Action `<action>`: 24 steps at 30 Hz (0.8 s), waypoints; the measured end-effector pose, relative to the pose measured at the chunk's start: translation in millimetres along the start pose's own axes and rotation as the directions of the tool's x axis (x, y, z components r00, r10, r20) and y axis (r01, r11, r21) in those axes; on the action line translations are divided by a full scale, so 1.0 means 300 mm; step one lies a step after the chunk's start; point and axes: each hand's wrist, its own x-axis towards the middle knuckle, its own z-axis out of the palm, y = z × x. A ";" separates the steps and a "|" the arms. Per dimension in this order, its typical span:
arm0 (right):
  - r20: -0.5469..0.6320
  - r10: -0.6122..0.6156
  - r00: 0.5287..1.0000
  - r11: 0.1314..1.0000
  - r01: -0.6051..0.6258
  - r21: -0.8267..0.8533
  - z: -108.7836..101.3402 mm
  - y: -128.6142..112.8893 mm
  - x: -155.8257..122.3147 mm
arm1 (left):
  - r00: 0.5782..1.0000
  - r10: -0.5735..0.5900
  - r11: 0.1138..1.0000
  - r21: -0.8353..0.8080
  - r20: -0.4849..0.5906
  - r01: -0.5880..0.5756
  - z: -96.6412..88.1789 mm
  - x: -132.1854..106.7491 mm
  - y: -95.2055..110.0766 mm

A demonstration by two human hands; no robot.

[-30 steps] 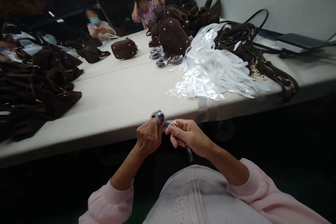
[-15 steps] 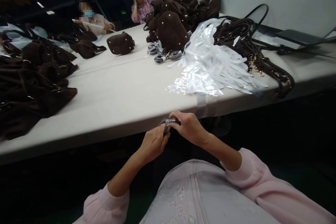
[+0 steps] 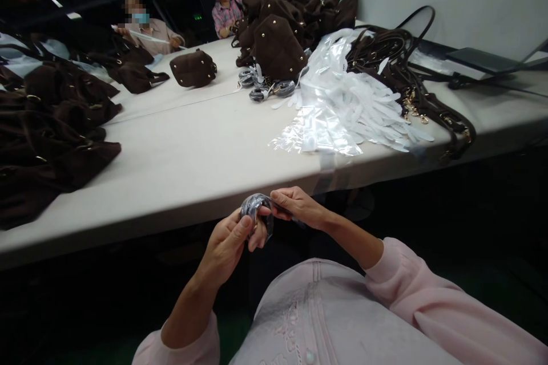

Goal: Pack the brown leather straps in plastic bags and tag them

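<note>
A dark coiled strap in clear plastic [image 3: 256, 205] is held up just off the table's front edge. My left hand [image 3: 231, 239] is closed round the left side of the coil, with fingertips showing through its loop. On the other side, my right hand [image 3: 295, 205] pinches a dark end that runs out from the coil; whether this is strap or wrapping I cannot tell. Several similar wrapped coils [image 3: 259, 93] lie on the table beside a standing dark brown handbag [image 3: 280, 48].
A heap of clear plastic sleeves and white strips [image 3: 342, 102] covers the table's right half. Behind it lie loose brown straps [image 3: 385, 48] with gold clasps. Brown bags [image 3: 64, 137] are piled at the left; one bag [image 3: 193, 68] lies mid-table. Two people [image 3: 148, 34] sit across the table.
My left hand has turned over and moved slightly left, bringing the coil's loop into view. My right hand has shifted to its end. A person at the back has lowered an arm.
</note>
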 end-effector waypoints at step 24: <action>-0.097 -0.069 0.993 0.982 0.051 -0.182 0.132 0.097 -0.065 | 0.754 0.441 0.896 0.295 -0.487 -0.333 -0.005 0.139 -0.062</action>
